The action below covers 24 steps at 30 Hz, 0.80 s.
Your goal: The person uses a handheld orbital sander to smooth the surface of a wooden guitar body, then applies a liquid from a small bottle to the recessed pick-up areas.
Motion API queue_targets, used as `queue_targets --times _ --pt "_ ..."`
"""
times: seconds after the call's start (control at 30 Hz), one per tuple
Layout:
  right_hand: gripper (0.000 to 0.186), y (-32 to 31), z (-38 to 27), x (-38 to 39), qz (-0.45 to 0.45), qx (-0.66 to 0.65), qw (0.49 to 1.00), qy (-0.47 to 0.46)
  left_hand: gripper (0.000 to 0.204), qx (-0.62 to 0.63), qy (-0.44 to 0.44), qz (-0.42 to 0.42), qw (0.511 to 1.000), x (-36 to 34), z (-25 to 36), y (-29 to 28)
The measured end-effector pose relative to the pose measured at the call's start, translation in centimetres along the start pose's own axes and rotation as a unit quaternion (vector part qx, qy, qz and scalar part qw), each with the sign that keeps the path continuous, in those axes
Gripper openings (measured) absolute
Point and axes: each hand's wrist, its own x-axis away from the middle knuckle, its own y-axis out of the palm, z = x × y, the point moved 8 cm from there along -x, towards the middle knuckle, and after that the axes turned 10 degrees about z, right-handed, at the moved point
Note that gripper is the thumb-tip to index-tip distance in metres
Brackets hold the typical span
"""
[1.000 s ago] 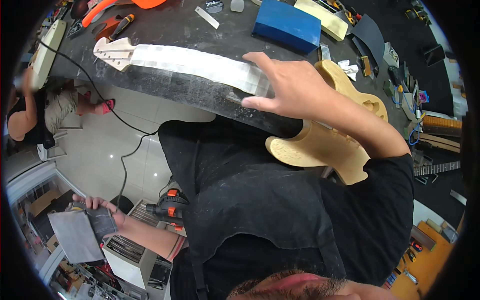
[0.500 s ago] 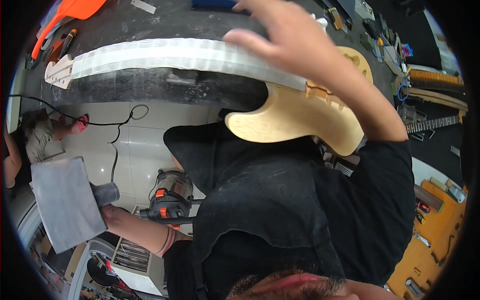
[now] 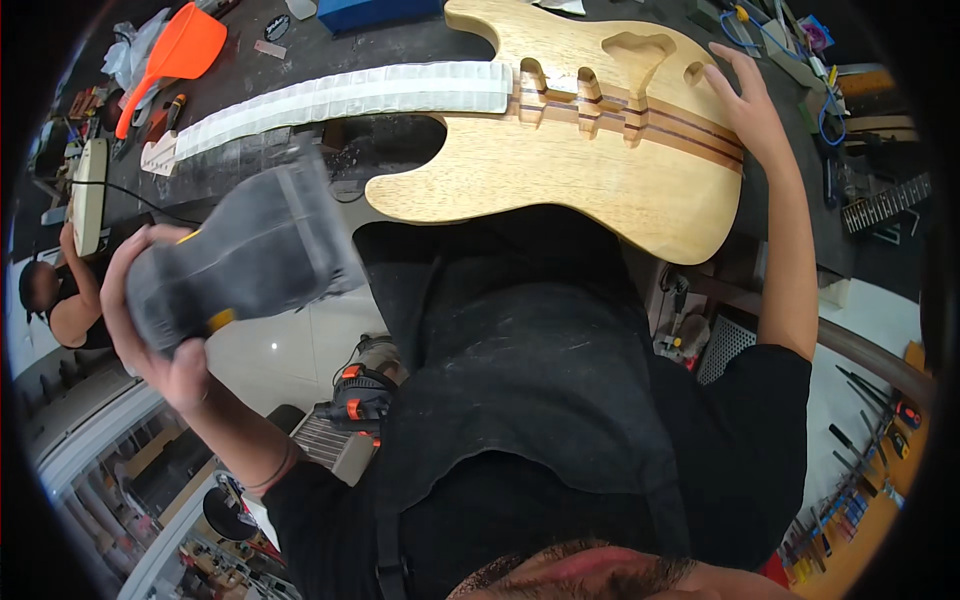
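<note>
A pale wooden electric guitar body (image 3: 520, 170) lies on the dark workbench, its near edge against my black apron. Carved cavities and darker stripes run along its middle. The neck's fingerboard is covered with whitish masking tape (image 3: 340, 95), and the bare headstock (image 3: 160, 153) points left. My left hand (image 3: 150, 310) is closed around a black-and-grey sheet sander (image 3: 245, 255) with yellow accents, blurred by motion. The sander is in the air left of the body's lower horn, its flat pad facing right. My right hand (image 3: 752, 108) lies at the body's right end, fingers apart, touching its edge.
An orange scoop (image 3: 190, 45) and a blue box (image 3: 375, 12) sit on the bench's far side. A black cord (image 3: 125, 190) hangs at the left. A vacuum (image 3: 360, 390) stands on the floor. Far left, another person (image 3: 70, 300) handles a pale object (image 3: 90, 195).
My left hand has raised the sander toward the guitar and turned its pad to the right. My right hand has gone from above the neck to the body's right end. The view has shifted.
</note>
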Motion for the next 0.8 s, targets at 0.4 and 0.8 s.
queue_targets --times 0.4,0.8 --pt "0.045 5.7 -1.0 -4.5 -0.149 -0.218 0.964 -0.023 0.079 -0.198 0.143 -0.197 0.95 -3.9 10.1 15.6" --pt "0.048 5.8 0.8 -4.0 -0.132 -0.241 0.959 -0.073 0.083 -0.209 0.133 -0.299 0.921 -3.7 11.6 23.9"
